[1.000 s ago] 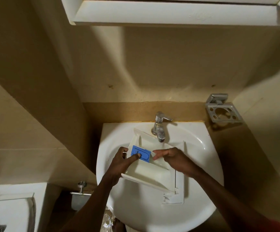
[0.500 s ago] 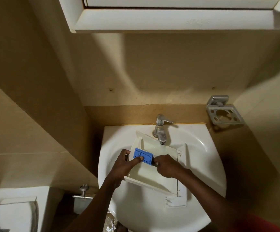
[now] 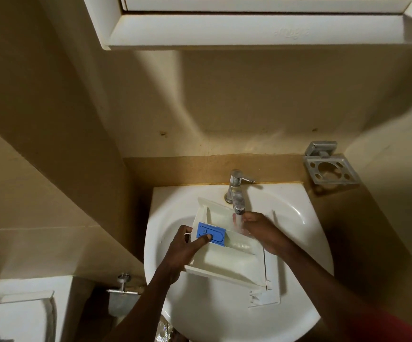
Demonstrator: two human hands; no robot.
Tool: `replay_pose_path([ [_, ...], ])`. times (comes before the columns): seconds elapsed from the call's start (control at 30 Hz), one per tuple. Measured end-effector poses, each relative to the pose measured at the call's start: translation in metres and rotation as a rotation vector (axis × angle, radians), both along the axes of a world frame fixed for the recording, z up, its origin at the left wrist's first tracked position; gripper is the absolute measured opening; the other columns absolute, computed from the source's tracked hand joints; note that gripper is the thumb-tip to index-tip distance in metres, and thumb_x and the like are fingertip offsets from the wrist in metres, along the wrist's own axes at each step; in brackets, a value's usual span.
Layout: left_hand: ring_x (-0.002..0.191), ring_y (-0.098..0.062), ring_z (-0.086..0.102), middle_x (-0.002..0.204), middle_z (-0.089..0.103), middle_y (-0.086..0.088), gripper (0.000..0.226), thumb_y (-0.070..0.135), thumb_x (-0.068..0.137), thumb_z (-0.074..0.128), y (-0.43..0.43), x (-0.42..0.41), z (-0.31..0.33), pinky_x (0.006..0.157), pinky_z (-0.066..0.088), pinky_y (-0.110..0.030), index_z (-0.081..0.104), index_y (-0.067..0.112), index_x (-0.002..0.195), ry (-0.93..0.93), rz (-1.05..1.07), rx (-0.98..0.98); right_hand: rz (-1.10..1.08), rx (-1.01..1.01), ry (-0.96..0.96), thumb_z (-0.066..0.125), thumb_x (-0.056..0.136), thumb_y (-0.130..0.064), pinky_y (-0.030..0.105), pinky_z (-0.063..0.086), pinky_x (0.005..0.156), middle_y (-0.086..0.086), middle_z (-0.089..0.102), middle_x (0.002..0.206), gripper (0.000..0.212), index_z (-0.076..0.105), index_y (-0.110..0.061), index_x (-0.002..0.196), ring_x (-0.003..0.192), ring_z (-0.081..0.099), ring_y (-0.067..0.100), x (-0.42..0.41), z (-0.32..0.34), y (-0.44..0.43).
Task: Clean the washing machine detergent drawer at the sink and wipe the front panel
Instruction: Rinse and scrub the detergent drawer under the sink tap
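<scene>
The white detergent drawer [image 3: 227, 261] lies tilted in the white sink [image 3: 296, 243], under the chrome tap [image 3: 236, 191]. A blue insert [image 3: 211, 234] sits in its left compartment. My left hand [image 3: 182, 248] grips the drawer's left wall, thumb pressing on the blue insert. My right hand [image 3: 264, 232] is inside the drawer's right side, just below the spout, in the running water; its fingertips are hidden, so I cannot tell what they hold. A flat white panel [image 3: 271, 287] lies under the drawer at the right.
A metal toothbrush holder [image 3: 328, 169] is fixed to the wall right of the sink. A white cabinet [image 3: 249, 23] hangs overhead. A toilet tank [image 3: 22, 309] and a wall valve [image 3: 123, 285] are at lower left.
Water now runs from the tap. My right hand has moved from the blue insert up and right to under the spout. My left hand keeps its grip.
</scene>
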State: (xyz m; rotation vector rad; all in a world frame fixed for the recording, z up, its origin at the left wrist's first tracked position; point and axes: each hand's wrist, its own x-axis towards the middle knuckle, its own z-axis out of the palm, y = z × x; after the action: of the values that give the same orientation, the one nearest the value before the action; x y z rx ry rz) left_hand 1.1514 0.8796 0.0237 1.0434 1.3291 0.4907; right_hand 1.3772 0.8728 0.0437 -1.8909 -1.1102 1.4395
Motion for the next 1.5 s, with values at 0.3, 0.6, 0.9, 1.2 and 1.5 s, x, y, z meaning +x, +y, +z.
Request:
replay_pose_path([
  [0.3,0.093,-0.023,0.072,0.107,0.071,-0.007,0.049,0.046,0.079,0.075,0.001,-0.004,-0.005,0.082,0.060,-0.043,0.052,0.017,0.112,-0.013,0.001,-0.019,0.437,0.313,-0.300,0.045,0.087,0.003,0.004,0.041,0.082,-0.023,0.052,0.133,0.050,0.072,-0.035,0.107,0.116,0.055,-0.003,-0.003,0.000,-0.036],
  [0.6,0.098,-0.020,0.070,0.109,0.072,-0.002,0.041,0.033,0.087,0.069,0.001,-0.004,0.002,0.088,0.057,-0.038,0.054,0.025,0.124,-0.088,-0.029,-0.025,0.481,0.084,-0.631,0.060,0.084,-0.024,0.030,0.042,0.070,-0.009,0.050,0.081,0.023,0.039,-0.026,0.093,0.079,0.051,0.020,-0.008,-0.004,-0.022],
  [0.9,0.100,-0.022,0.069,0.108,0.074,-0.003,0.039,0.036,0.085,0.071,-0.005,-0.014,0.003,0.090,0.056,-0.039,0.057,0.026,0.121,-0.149,-0.022,-0.035,-0.086,0.256,-0.539,0.060,0.082,-0.008,0.021,0.047,0.065,-0.007,0.070,0.080,0.016,0.067,-0.022,0.079,0.077,0.066,0.014,0.036,0.045,0.014],
  [1.2,0.099,-0.019,0.069,0.111,0.071,-0.002,0.042,0.037,0.087,0.068,-0.009,-0.008,0.011,0.076,0.056,-0.031,0.053,0.027,0.125,-0.141,-0.007,-0.045,0.002,0.378,-0.625,0.055,0.088,-0.015,0.027,0.044,0.087,0.006,0.065,0.120,0.034,0.063,-0.016,0.122,0.111,0.058,0.025,0.019,0.052,0.052],
  [1.5,0.095,-0.018,0.071,0.108,0.073,-0.003,0.036,0.032,0.088,0.067,-0.013,-0.010,0.011,0.074,0.055,-0.029,0.056,0.026,0.122,-0.156,0.026,-0.031,0.021,0.317,-0.376,0.063,0.083,-0.015,0.013,0.043,0.071,-0.006,0.072,0.099,0.025,0.067,-0.024,0.106,0.093,0.064,0.010,0.006,0.062,0.035],
])
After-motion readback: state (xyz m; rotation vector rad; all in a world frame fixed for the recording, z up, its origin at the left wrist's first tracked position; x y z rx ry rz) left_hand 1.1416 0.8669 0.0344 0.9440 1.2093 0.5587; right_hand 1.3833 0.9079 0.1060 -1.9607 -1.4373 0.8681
